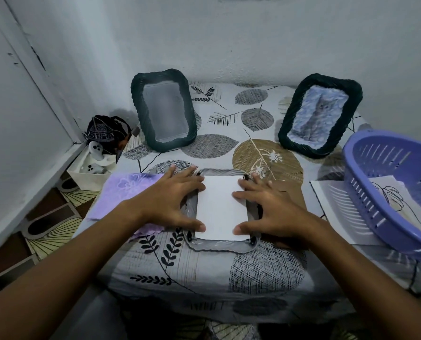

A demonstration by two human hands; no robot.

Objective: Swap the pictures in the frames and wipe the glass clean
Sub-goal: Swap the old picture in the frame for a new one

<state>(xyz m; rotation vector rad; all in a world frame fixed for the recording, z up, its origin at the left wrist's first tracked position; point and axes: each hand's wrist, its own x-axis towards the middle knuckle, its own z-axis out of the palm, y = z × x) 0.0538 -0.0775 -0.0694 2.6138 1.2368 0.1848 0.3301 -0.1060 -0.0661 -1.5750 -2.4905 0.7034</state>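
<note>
Home corner: leaf-print tablecloth (229, 114), plaster walls (253, 40), laundry basket (386, 187).

A purple basket (386, 192) sits at the right on the leaf-print tablecloth (229, 271); a dark patterned bag (106, 133) lies far left.

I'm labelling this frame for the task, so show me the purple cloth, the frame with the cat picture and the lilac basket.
purple cloth (128, 190), head view, its bare middle.
frame with the cat picture (320, 115), head view, the cat print.
lilac basket (366, 190), head view, its slotted near wall.
</note>
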